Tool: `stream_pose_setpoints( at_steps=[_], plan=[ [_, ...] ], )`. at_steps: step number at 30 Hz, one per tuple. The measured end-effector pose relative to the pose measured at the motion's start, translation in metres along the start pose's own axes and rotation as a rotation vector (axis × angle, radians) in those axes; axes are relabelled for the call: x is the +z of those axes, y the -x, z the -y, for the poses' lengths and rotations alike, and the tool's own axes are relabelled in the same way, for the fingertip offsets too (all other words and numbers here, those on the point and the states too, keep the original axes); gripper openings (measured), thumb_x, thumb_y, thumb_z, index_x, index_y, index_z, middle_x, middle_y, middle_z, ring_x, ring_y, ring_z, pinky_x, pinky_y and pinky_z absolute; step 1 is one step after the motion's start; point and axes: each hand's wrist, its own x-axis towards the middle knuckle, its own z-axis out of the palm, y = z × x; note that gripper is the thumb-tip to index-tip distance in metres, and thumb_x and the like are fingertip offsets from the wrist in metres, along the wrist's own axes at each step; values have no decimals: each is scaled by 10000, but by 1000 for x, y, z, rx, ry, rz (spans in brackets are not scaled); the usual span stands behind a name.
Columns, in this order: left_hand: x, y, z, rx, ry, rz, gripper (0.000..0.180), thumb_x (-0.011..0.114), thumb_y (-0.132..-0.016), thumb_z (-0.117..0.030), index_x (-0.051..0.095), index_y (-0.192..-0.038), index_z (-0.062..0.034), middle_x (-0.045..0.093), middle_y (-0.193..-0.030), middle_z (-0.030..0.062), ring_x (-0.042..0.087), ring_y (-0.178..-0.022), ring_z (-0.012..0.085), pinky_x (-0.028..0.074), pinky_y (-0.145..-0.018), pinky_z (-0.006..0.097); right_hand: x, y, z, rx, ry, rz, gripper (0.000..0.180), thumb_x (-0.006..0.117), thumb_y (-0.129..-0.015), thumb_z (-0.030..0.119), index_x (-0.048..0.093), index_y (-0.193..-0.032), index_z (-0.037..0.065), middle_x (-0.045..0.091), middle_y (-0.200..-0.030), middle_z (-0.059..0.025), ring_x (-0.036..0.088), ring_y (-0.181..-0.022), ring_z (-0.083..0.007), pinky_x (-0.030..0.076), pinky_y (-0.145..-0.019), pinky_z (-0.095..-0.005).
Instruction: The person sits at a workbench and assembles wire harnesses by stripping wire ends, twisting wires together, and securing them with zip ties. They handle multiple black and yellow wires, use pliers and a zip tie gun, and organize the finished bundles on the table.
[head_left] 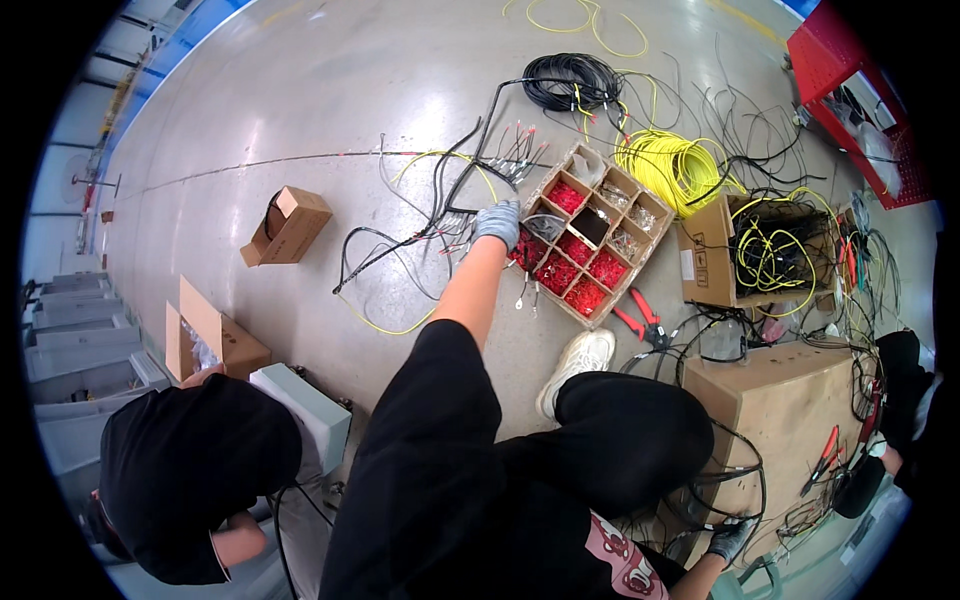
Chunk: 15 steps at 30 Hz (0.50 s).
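Reaching into the divided parts box on the floor

The left hand (498, 222), gloved, arm stretched forward, rests at the near corner of the compartment box (640, 250) of red terminals (585, 295); its grip cannot be told. The right hand (730, 540), gloved and low beside the cardboard carton (790, 400), curls loosely around black wires (735, 475).

- I wear the single camera on my head; it looks steeply down over my own body at the concrete floor (330, 110).
- Its fisheye bends edges toward the rim.
- My outstretched left hand (498, 222) sits mid-frame; my lap fills the bottom.
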Motion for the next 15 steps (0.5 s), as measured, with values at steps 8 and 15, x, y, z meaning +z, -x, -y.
stream_pose_setpoints(
  at_steps=[8,15],
  plan=[
    [18,81,35,115,-70,-69,423,517,-793,-94,475,-1214,-107,565,-1120,112,530,-1061,249,429,-868,377,-23,-19,-4,73,-240,616,424,278,-943,272,334,-1332,114,324,-1343,7,258,-1239,-148,195,-1033,-332],
    [49,118,19,83,115,25,555,500,-765,-43,392,-1309,-47,490,-1246,170,474,-1150,299,389,-958,375,-46,-36,-25,-267,98,159,302,470,-907,283,535,-1145,109,562,-1042,-10,517,-928,-159,402,-806,-278]
  ],
)
